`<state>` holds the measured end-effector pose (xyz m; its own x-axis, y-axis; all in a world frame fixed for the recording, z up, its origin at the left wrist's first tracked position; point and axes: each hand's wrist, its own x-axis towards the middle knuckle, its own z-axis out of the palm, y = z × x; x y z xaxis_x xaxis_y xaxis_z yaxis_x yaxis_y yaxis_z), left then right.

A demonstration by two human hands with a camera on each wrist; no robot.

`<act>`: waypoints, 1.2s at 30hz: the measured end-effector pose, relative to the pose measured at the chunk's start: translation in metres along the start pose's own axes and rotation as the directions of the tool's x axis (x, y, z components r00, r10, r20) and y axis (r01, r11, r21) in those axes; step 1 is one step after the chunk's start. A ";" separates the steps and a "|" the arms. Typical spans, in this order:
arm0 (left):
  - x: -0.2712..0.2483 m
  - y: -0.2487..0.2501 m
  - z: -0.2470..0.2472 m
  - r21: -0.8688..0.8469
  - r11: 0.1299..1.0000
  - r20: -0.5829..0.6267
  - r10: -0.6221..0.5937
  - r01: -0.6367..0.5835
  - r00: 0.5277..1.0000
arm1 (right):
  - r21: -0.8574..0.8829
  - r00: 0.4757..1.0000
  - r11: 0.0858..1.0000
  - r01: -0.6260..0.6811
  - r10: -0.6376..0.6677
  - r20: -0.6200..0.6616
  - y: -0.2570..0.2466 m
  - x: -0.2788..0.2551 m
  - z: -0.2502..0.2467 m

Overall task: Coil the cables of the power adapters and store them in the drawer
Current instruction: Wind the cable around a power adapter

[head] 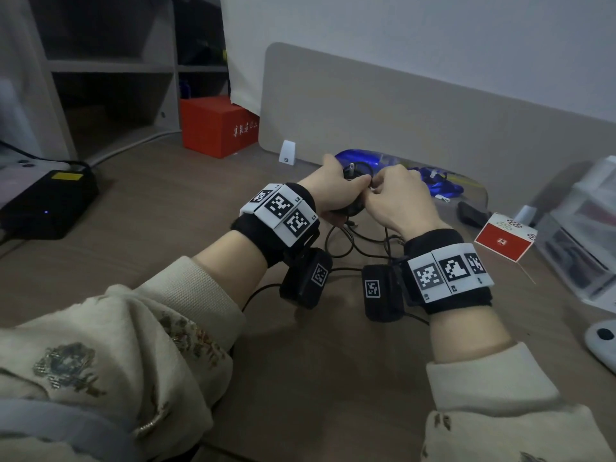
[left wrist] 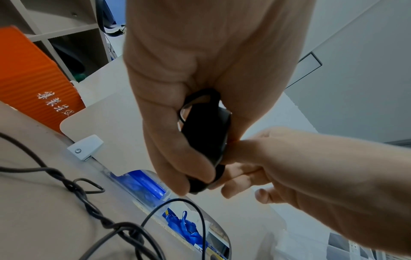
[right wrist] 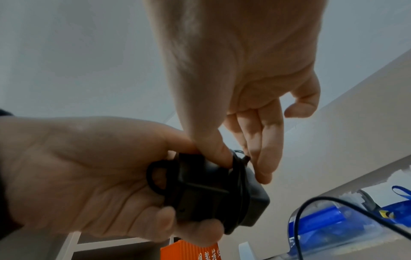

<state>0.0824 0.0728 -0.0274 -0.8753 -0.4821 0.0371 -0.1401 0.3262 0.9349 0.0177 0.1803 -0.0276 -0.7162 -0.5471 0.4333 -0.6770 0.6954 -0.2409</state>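
Black power adapter [right wrist: 213,191] held above the desk [head: 173,208], in front of the beige divider panel [head: 383,111]. Left hand [head: 328,190] wraps its fingers and thumb around the block from below. Thin black cable [right wrist: 239,176] already makes a few turns round the body; right hand [head: 398,200] pinches the cable between thumb and forefinger against the adapter's top edge, other fingers loosely extended. Rest of the cable hangs down and lies in a twisted tangle [left wrist: 93,207] on the desk beneath the wrists. Risk, as I judge it: the knotted slack may snag as it is drawn up, tugging the wraps loose; if the pinch slackens, the turns could spring off the smooth casing. No drawer identifiable for certain; translucent plastic drawers [head: 586,228] stand at far right. Orange box [head: 218,126] at rear left carries white Chinese characters, too small to read reliably. Small red-and-white box [head: 503,240] bears a mark, illegible. Wristbands show square coded markers.
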 end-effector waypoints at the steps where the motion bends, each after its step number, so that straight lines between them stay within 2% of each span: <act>1: 0.000 -0.001 0.000 0.010 1.000 0.004 0.000 0.000 1.000 | -0.015 1.000 1.000 -0.006 0.006 0.017 0.001 0.000 0.000; 5: 0.002 -0.003 0.000 0.031 1.000 0.006 0.003 -0.003 1.000 | -0.032 0.998 0.999 0.016 -0.014 0.063 0.001 -0.001 -0.002; 8: 0.005 -0.002 -0.001 -0.009 1.000 0.013 0.005 -0.005 1.000 | 0.001 0.998 1.000 0.029 -0.029 0.056 0.003 -0.001 -0.005; 17: 0.009 -0.004 -0.001 -0.046 0.999 0.030 0.005 -0.004 1.000 | -0.040 0.992 0.993 0.108 -0.105 0.071 0.004 -0.003 -0.009; 22: 0.006 -0.001 -0.002 -0.062 0.998 0.041 0.024 -0.021 0.999 | 0.090 0.993 0.989 0.113 -0.115 0.012 0.006 -0.003 -0.010; 25: 0.007 -0.001 -0.004 -0.021 0.999 0.005 0.032 -0.032 0.999 | 0.133 0.993 0.986 0.104 -0.111 0.041 0.005 -0.003 -0.009; 36: 0.002 0.003 -0.006 0.003 1.000 0.027 0.006 -0.006 1.000 | -0.083 0.986 0.983 0.165 -0.164 0.021 0.004 -0.004 -0.010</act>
<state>0.0830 0.0684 -0.0225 -0.8882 -0.4582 0.0332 -0.1363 0.3319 0.9334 0.0191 0.1897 -0.0216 -0.5990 -0.6635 0.4483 -0.7696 0.6316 -0.0935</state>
